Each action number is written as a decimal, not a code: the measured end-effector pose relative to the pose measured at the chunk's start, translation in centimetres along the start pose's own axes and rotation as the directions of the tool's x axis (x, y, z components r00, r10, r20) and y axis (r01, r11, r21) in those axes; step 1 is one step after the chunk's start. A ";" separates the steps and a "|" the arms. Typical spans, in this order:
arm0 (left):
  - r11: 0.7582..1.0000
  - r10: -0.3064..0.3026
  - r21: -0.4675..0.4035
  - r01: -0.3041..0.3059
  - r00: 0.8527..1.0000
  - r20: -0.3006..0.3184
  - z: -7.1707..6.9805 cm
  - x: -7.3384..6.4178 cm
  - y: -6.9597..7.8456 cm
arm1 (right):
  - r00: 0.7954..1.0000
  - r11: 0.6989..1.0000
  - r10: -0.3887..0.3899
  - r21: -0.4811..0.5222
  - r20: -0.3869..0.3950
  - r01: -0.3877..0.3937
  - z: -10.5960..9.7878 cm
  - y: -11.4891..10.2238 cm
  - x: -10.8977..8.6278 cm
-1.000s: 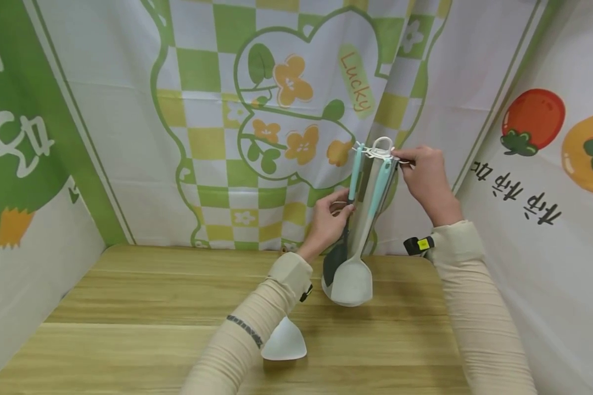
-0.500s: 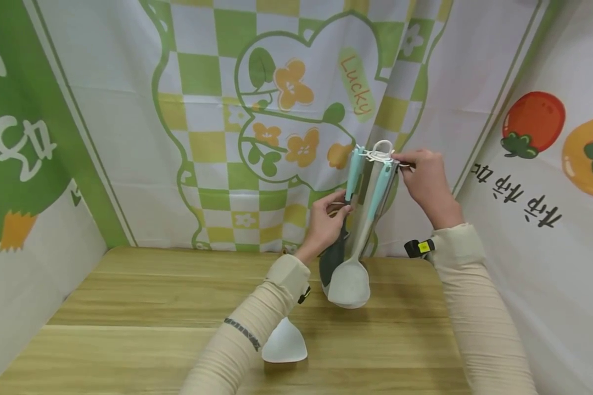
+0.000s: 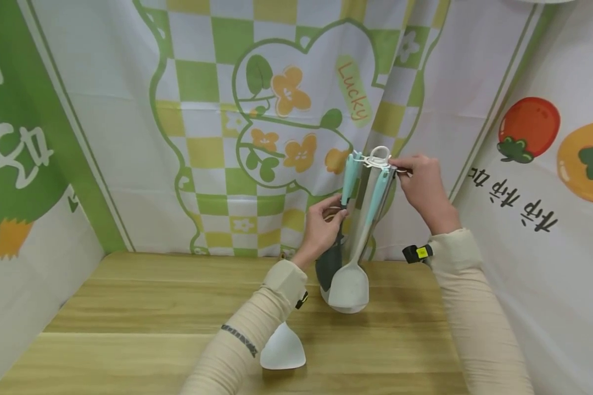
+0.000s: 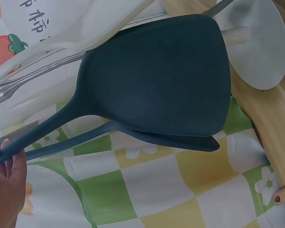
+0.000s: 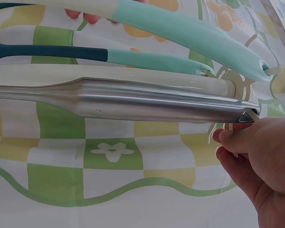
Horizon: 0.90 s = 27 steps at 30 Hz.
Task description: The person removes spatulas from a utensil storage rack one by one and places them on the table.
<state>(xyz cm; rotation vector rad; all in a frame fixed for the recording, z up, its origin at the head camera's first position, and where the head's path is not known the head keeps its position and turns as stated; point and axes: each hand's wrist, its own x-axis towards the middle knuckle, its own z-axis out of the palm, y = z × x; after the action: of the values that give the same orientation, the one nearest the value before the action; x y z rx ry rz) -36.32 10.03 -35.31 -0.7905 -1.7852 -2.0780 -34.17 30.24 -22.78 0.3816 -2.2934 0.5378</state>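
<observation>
Head view shows two hands at a white rack (image 3: 369, 189), which stands on the wooden counter (image 3: 128, 296), near the checked cloth (image 3: 205, 153). The left hand (image 3: 321, 227) pinches, with thumb and fingers, the dark stem of a dark spatula (image 4: 156, 76), just below its mint handle. This spatula is at the left side of the rack, blade downward; whether its handle is on a hook, I cannot tell. The right hand (image 3: 422, 184) holds a hook at the top of the rack between its fingers, close beside the end of a metal tool (image 5: 152, 100). A pale spatula (image 3: 349, 285) hangs from a hook by its mint handle, its blade low in front. In the left wrist view, another dark tool (image 4: 180, 143) is behind the dark spatula, and the round base (image 4: 263, 57) lies beyond. A white object (image 3: 283, 351) rests on the counter, partly hidden by the left sleeve (image 3: 247, 329).
</observation>
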 end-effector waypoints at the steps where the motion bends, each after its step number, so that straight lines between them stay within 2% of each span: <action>1: 1.000 0.003 -0.003 -0.003 1.000 -0.001 0.0 0.0 -0.1 | 1.000 1.000 0.000 -0.002 -0.001 0.000 0.0 0.0 -0.1; 7: 0.999 0.025 -0.024 -0.025 1.000 -0.014 -0.2 0.1 -0.2 | 1.000 1.000 -0.022 -0.010 -0.013 0.022 0.0 0.0 -0.1; 15: 1.000 0.010 -0.024 -0.011 0.999 -0.049 -0.7 0.0 0.1 | 1.000 1.000 -0.013 -0.001 -0.006 0.013 0.0 -0.1 -0.2; 22: 0.999 0.012 -0.037 -0.013 0.999 -0.031 -1.0 0.0 0.2 | 1.000 1.000 -0.015 -0.016 0.002 0.015 -0.1 -0.2 -0.1; 27: 1.000 0.010 -0.028 -0.011 1.000 -0.021 -1.4 -0.5 -0.2 | 1.000 0.999 -0.005 -0.034 0.006 0.006 0.0 -0.1 -0.1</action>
<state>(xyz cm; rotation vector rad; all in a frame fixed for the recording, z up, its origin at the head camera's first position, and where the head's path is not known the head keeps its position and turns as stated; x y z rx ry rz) -36.29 8.62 -35.87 -0.7809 -1.7405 -2.1014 -34.05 30.12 -22.81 0.3732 -2.3040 0.4943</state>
